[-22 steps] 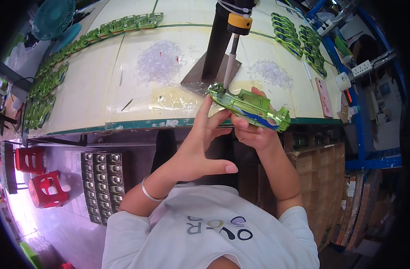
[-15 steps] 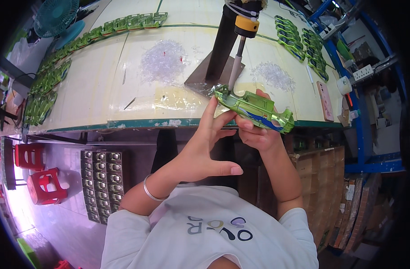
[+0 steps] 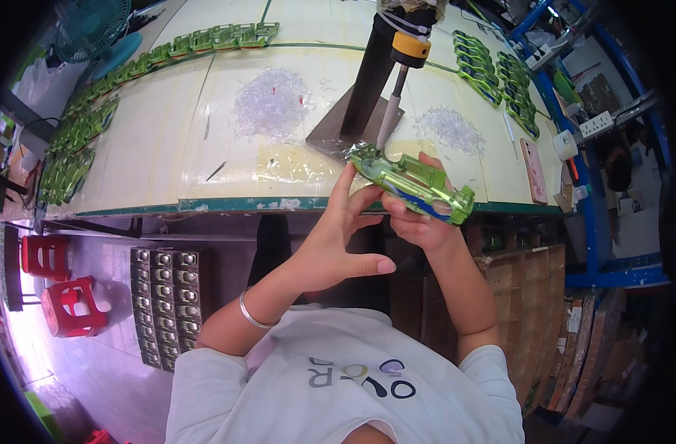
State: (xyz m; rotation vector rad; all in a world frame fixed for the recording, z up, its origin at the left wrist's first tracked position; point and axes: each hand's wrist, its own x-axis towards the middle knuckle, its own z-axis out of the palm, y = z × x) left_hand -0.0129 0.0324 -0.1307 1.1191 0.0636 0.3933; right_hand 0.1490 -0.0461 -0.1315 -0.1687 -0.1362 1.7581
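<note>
Shell [image 3: 416, 181], shiny green, sits gripped in the fingers of the right hand [image 3: 429, 231], by the near edge of the surface [image 3: 160, 140], its left end at the tip of the rod [image 3: 390, 120]; the left hand [image 3: 325, 248], thumb spread wide, touches that end.

A: ok, that green car body [image 3: 397, 177] has to be plastic with a chrome-ish coat, right? Crazy glossy.

B: looks like it, yeah. The base plate [image 3: 329, 131] reads as metal to me, brownish and pretty dull.

A: and the tabletop [image 3: 160, 126]? Seems pale and smooth, but its green edge strip [image 3: 227, 205] is scuffed and rough in spots.

B: the clear bits [image 3: 270, 103] look like shiny plastic. Red stools [image 3: 55, 311] are smooth plastic too, slight sheen.

A: bracelet [image 3: 245, 314] is polished silvery metal, shirt [image 3: 279, 392] is soft matt cloth.
</note>
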